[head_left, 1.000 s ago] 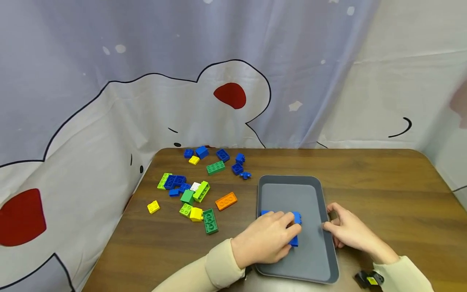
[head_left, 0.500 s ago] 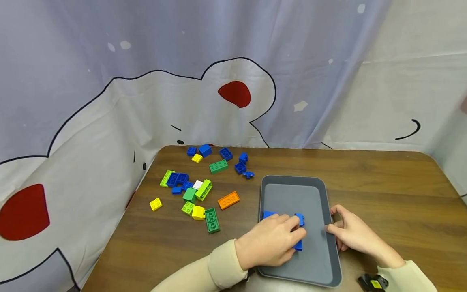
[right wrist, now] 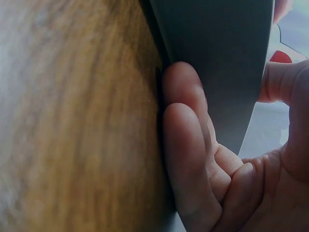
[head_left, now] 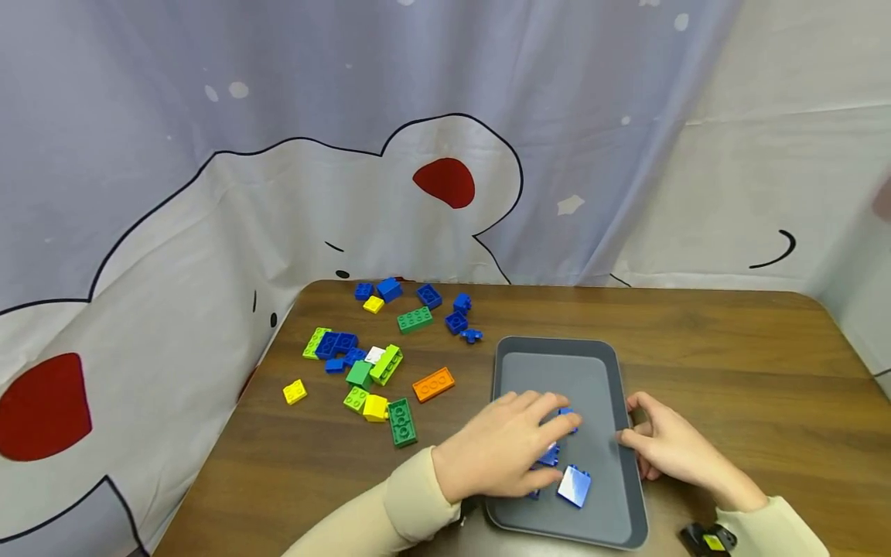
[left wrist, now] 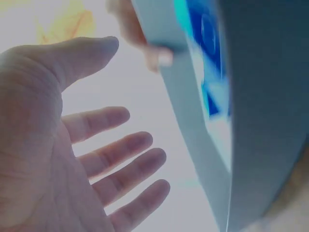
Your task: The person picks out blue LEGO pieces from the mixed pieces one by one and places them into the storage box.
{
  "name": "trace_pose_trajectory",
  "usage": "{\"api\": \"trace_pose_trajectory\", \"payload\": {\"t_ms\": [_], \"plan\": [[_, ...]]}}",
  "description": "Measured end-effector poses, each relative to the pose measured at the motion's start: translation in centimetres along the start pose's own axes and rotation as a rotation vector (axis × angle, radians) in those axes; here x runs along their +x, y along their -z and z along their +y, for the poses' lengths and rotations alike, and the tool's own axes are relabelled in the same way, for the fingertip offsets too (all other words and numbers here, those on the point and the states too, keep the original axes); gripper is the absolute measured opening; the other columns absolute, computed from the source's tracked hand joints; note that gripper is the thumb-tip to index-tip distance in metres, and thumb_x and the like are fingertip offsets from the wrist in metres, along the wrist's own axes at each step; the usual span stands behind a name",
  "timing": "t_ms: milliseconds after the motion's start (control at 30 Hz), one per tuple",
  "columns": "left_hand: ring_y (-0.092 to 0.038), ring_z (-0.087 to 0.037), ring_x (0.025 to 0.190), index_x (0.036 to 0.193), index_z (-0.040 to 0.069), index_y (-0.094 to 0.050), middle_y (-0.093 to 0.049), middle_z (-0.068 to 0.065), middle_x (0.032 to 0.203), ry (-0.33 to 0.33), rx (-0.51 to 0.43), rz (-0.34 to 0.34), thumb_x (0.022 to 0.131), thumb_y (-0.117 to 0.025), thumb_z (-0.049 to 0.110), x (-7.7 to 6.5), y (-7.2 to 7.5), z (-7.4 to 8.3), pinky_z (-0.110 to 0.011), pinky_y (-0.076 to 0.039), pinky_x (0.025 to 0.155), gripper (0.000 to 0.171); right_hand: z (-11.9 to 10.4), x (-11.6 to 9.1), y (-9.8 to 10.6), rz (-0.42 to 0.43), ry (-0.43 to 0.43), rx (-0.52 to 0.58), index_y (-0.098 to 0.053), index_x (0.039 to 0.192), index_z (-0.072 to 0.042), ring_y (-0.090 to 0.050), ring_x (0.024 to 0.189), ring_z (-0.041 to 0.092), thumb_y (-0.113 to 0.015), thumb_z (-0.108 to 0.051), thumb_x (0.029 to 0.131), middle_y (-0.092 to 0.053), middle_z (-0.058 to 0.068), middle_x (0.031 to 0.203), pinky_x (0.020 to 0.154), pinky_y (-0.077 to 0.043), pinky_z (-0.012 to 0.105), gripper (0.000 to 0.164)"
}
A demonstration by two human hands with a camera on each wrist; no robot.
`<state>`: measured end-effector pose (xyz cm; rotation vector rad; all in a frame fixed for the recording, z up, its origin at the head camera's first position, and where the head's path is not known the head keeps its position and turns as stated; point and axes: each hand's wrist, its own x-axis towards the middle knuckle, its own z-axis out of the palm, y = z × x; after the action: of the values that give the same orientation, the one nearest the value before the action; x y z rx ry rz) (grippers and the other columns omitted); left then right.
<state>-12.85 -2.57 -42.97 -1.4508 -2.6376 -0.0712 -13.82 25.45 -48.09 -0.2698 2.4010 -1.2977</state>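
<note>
My left hand (head_left: 497,449) hovers over the grey tray (head_left: 557,367), fingers spread and nothing held. In the left wrist view its palm and separated fingers show beside the tray wall. Several blue building bricks lie in the tray: one blue brick (head_left: 575,486) sits right of my left thumb, and others are partly hidden under the fingers. Blue bricks (left wrist: 205,38) also appear past the tray's edge in the left wrist view. My right hand (head_left: 671,441) grips the tray's right side, thumb at the rim and curled fingers (right wrist: 183,135) against the outer wall.
Loose bricks in several colours lie left of the tray on the wooden table (head_left: 731,356), among them an orange brick (head_left: 433,384) and a dark green brick (head_left: 401,422). A black device (head_left: 708,539) is by the right sleeve. A patterned curtain (head_left: 278,216) hangs behind.
My left hand has let go of the blue bricks and its fingers have spread, so separate bricks now show in the tray. The right hand keeps its grip on the tray's side.
</note>
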Motion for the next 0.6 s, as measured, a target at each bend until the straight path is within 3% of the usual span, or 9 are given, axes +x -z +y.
{"api": "trace_pose_trajectory", "payload": {"t_ms": [133,300,600], "plan": [[-0.052,-0.017,0.12,0.143,0.023,-0.042,-0.043,-0.001,0.143,0.096,0.011,0.022,0.088,-0.061,0.054,-0.5,0.8,-2.3,-0.036,-0.048,0.096,0.067,0.0,0.2,-0.1,0.009,0.003,-0.006,-0.037,0.119,0.001,-0.057,0.04,0.019,-0.063,-0.016,0.09,-0.062,0.007,0.057,0.04,-0.049,0.034,0.042],[-0.053,-0.018,0.117,0.14,0.02,-0.048,-0.048,-0.002,0.139,0.166,0.021,0.046,0.087,-0.064,0.051,-0.9,1.1,-5.0,-0.036,-0.049,0.094,0.063,0.1,0.2,-0.1,0.011,0.008,-0.022,-0.037,0.119,0.001,-0.057,0.04,0.019,-0.063,-0.015,0.089,-0.062,0.006,0.056,0.04,-0.049,0.035,0.042],[-0.057,-0.019,0.109,0.133,0.017,-0.055,-0.055,-0.002,0.126,0.357,0.056,0.017,0.086,-0.068,0.044,-0.3,-0.1,-10.6,-0.037,-0.051,0.093,0.056,0.1,0.1,-0.1,0.007,0.012,-0.022,-0.038,0.118,0.001,-0.056,0.04,0.019,-0.063,-0.016,0.09,-0.062,0.006,0.057,0.04,-0.049,0.035,0.041]]}}
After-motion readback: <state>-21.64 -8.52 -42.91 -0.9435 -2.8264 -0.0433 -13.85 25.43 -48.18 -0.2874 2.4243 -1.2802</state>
